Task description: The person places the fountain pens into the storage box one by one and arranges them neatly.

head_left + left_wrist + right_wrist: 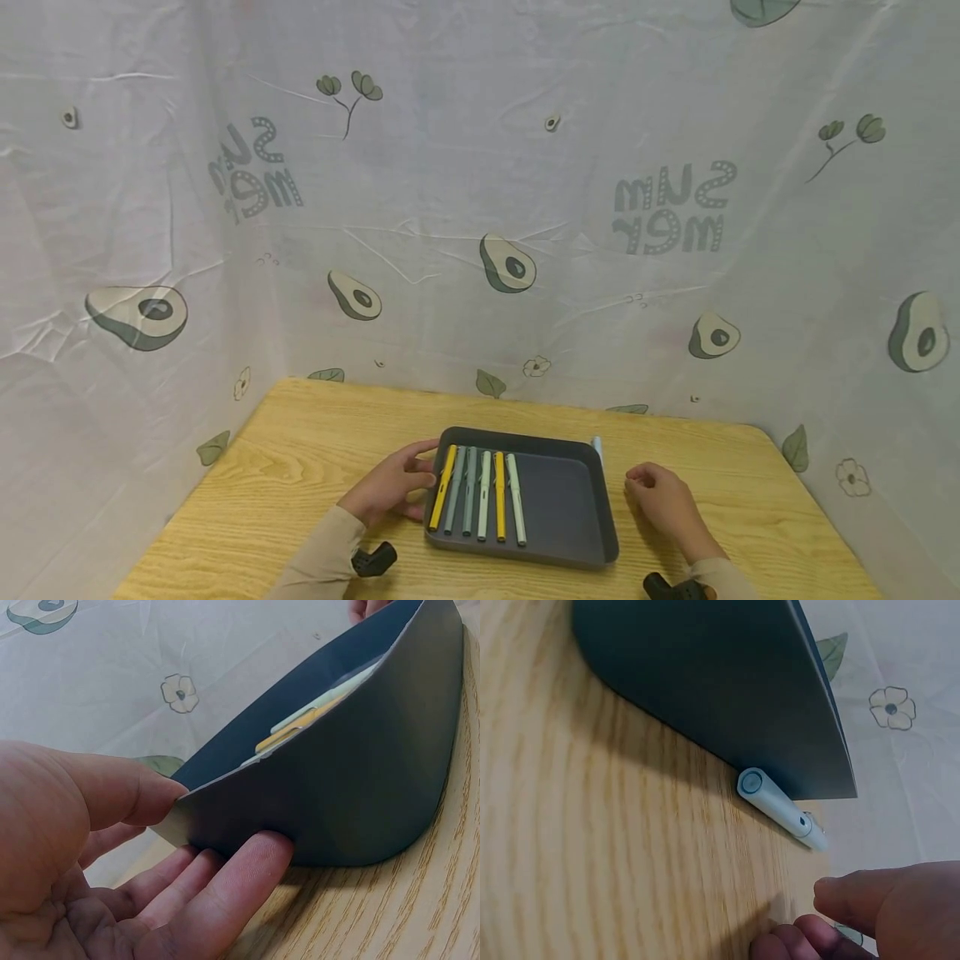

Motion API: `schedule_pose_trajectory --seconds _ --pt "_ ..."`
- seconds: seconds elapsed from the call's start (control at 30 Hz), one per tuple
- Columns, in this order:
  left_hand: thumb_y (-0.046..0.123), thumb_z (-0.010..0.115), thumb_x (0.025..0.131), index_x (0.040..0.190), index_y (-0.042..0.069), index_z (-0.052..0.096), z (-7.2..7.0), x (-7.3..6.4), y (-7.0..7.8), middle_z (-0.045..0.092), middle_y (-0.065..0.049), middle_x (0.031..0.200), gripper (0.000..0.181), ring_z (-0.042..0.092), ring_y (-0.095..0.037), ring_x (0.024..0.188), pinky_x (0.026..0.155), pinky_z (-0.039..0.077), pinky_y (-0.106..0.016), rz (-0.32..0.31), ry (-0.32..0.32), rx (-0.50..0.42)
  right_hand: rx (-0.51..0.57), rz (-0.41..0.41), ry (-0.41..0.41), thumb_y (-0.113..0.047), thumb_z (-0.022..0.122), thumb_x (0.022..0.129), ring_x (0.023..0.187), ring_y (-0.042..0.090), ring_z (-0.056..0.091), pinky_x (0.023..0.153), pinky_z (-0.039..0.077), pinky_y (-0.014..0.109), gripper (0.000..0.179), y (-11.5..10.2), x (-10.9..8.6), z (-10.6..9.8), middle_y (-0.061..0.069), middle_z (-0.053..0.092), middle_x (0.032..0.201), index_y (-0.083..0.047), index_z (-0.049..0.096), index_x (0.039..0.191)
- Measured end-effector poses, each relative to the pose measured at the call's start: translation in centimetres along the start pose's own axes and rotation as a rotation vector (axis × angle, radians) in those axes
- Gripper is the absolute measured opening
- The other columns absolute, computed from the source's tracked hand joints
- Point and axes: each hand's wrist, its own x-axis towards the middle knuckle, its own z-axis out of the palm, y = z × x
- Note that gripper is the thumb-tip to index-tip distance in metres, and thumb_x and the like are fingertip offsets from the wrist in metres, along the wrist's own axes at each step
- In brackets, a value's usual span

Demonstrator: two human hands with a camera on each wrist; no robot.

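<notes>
A dark grey tray (566,500) lies on the wooden table with several capped pens side by side in its left half. Yellow pens (500,497), grey-blue pens (470,492) and pale green pens (516,500) make up the row. My left hand (390,486) grips the tray's left side, thumb at the rim and fingers against the outer wall. Beyond the tray's right wall, a light blue pen (776,806) lies on the table alongside it. To the right of that pen, my right hand (663,500) hovers near the table with loosely curled fingers, holding nothing.
The wooden table (300,467) runs back to a pale hanging cloth (450,192) printed with avocados, leaves and flowers, which encloses the back and both sides. A black wrist device (373,559) sits at the left sleeve, and another (671,587) at the right.
</notes>
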Motion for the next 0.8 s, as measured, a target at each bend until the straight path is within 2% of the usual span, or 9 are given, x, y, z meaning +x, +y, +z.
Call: schedule_pose_trajectory --seconds 0.4,0.8 --pt "0.007 0.064 0.100 0.160 0.015 0.039 0.0 0.1 -0.2 0.053 -0.024 0.140 0.066 0.063 -0.030 0.113 0.070 0.064 -0.049 0.002 0.008 -0.001 -0.017 -0.068 -0.018 -0.018 0.068 0.100 0.085 0.023 0.066 0.072 0.056 0.043 0.024 -1.6 1.6 1.1 0.012 0.072 0.100 0.004 0.069 0.109" --pt "0.007 0.062 0.102 0.160 0.019 0.040 -0.2 0.2 -0.3 0.055 -0.022 0.138 0.063 0.063 -0.032 0.114 0.072 0.064 -0.049 0.001 0.001 -0.005 -0.016 -0.035 -0.042 -0.016 0.065 0.101 0.072 0.019 0.061 0.062 0.052 0.036 0.024 -2.4 2.3 1.4 0.009 0.069 0.088 0.007 0.069 0.105"
